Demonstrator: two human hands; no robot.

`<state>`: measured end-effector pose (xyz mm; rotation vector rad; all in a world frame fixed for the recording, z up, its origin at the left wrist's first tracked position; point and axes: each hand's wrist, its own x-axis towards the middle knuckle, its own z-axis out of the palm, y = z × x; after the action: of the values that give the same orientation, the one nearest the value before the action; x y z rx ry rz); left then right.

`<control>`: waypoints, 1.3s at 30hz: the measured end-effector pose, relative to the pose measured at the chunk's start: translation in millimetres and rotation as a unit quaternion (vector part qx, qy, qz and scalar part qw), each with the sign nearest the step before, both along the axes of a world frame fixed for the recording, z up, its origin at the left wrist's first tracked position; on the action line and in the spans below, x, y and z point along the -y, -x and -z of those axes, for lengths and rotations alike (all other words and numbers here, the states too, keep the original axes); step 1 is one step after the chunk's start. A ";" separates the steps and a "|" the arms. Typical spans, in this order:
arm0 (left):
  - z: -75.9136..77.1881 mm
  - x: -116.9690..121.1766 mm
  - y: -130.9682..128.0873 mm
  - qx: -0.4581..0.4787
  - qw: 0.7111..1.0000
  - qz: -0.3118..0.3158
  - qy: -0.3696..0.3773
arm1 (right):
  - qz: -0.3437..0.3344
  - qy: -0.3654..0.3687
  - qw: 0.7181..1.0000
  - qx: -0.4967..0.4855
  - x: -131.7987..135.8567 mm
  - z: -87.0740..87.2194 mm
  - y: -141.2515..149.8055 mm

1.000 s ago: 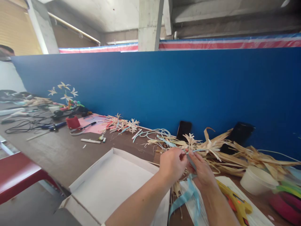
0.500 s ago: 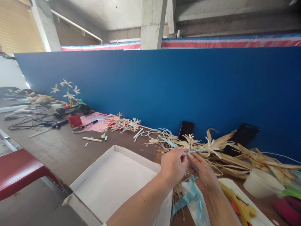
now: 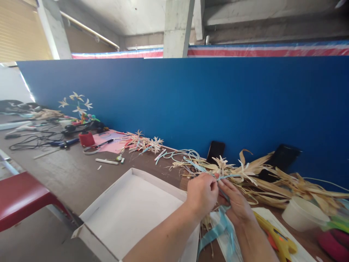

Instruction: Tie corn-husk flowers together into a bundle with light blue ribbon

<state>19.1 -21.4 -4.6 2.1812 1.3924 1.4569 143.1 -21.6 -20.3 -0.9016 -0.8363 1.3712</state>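
Note:
My left hand [image 3: 202,193] is closed, its fingertips pinching at a pale blue flower stem [image 3: 231,176]. Opposite it, my right hand [image 3: 237,203] grips the same stem between thumb and fingers. Two cream-coloured flowers with narrow pointed petals, one flower [image 3: 222,165] above my fingertips and another flower [image 3: 245,172] to the right, show beyond the hands. A light blue ribbon [image 3: 216,233] hangs below my hands in loops. Where stem and ribbon meet is hidden by my fingers.
Left of my hands lies a shallow white box [image 3: 131,207]. Dried husk strips [image 3: 286,185] and two dark phones, including a phone [image 3: 216,151], line the blue partition [image 3: 163,94]. A yellow glue gun [image 3: 278,238] and white tub [image 3: 304,214] lie right.
Both hands stay in nearly the same place, with only slight finger movement at the stem.

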 end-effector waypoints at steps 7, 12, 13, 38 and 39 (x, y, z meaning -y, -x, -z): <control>-3.4 4.4 -0.4 -0.002 1.000 0.004 -0.010 | -0.022 0.015 0.998 -0.051 1.2 -3.2 -0.3; -1.7 5.0 -1.4 -0.012 1.000 0.006 -0.021 | -0.022 0.018 0.998 -0.050 -0.1 -2.4 -1.6; -1.3 5.0 -1.5 -0.014 1.000 0.008 -0.023 | -0.027 0.017 0.998 -0.055 -0.1 -2.4 -1.8; -11.2 16.0 -2.6 -0.159 0.986 0.003 0.051 | -0.039 -0.009 0.999 0.031 -2.2 -3.2 -7.4; -15.1 15.2 1.4 -0.165 0.984 0.002 0.061 | -0.035 -0.009 0.999 0.032 -1.8 -3.5 -8.2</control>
<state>17.7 -36.5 10.5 2.4223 1.5261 1.0070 151.3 -19.8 -16.7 -0.9142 -0.9360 1.3983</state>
